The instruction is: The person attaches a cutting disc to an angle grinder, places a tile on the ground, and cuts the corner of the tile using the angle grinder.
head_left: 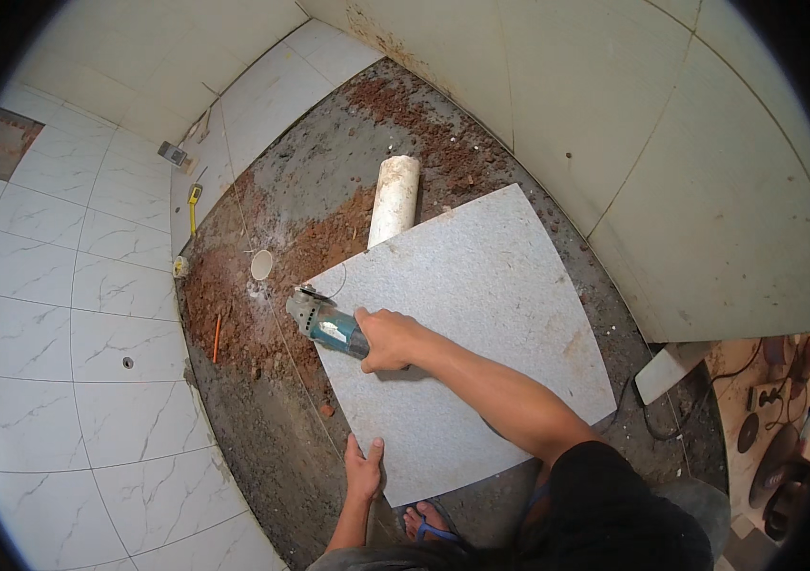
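Note:
My right hand (388, 341) is wrapped round the body of a teal angle grinder (334, 328). The grinder's disc (315, 293) is at the left corner of a large grey tile (481, 324), close to a curved line marked there; whether it touches the tile I cannot tell. Lower down, my left hand (363, 468) grips the tile's left edge, thumb on top and the other fingers partly hidden. A white plastic pipe (394, 200) lies on the floor by the tile's far edge, partly hidden by it.
A round pipe opening (261, 265) sits in the reddish rubble (329, 233). An orange pencil (217, 338) and a yellow tape measure (195, 195) lie to the left, near the marble-look wall tiles (129, 328). A black cable (657, 433) and loose discs (774, 466) are at the right. My sandalled foot (424, 523) is below the tile.

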Tool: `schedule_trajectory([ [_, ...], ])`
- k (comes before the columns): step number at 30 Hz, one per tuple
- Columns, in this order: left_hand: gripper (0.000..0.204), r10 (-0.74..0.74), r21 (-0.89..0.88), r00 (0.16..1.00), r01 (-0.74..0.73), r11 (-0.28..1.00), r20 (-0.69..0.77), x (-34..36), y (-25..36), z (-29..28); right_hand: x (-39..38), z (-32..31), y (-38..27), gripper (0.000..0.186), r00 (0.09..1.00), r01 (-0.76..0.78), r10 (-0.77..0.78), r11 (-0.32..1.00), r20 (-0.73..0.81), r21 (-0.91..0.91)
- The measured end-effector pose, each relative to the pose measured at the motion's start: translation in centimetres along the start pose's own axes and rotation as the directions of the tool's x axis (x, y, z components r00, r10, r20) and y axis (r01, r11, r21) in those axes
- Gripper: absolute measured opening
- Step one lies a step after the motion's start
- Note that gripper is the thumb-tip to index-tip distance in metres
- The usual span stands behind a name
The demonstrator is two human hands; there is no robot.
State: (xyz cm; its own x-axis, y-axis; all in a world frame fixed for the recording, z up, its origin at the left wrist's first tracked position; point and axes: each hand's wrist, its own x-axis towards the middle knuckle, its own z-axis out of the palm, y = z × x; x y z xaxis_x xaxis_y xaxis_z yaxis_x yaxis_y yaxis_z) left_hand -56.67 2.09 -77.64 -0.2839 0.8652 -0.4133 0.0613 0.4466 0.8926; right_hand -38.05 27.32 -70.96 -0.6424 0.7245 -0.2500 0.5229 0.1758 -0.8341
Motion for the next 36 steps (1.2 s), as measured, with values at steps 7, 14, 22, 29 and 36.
schedule_trajectory([
  [7, 0.047, -0.011, -0.006, 1.000, 0.011, 1.000, -0.020, -0.3, 0.8, 0.4, 0.5, -2.4, 1.2, 0.067, 0.993, 0.083, -0.078, 0.995, 0.085, -0.058],
  [14, 0.047, -0.029, 0.045, 0.999, 0.031, 0.999, -0.037, -0.4, 1.1, 0.3, 0.9, -4.1, 2.0, 0.065, 0.981, 0.152, -0.132, 0.979, 0.143, -0.138],
  [22, 0.050, -0.036, 0.075, 0.999, 0.037, 0.997, -0.017, -0.5, 2.0, 0.8, 1.5, -7.1, 3.2, 0.062, 0.959, 0.217, -0.164, 0.950, 0.232, -0.225],
  [29, 0.051, -0.032, 0.050, 0.999, 0.033, 0.998, -0.014, -0.6, 2.0, 0.7, 2.4, -9.1, 4.0, 0.061, 0.930, 0.297, -0.209, 0.912, 0.301, -0.284],
  [36, 0.051, -0.058, 0.077, 0.998, 0.061, 0.995, -0.030, -0.5, 1.3, 0.7, 3.7, -11.8, 4.6, 0.058, 0.897, 0.344, -0.204, 0.879, 0.392, -0.331],
])
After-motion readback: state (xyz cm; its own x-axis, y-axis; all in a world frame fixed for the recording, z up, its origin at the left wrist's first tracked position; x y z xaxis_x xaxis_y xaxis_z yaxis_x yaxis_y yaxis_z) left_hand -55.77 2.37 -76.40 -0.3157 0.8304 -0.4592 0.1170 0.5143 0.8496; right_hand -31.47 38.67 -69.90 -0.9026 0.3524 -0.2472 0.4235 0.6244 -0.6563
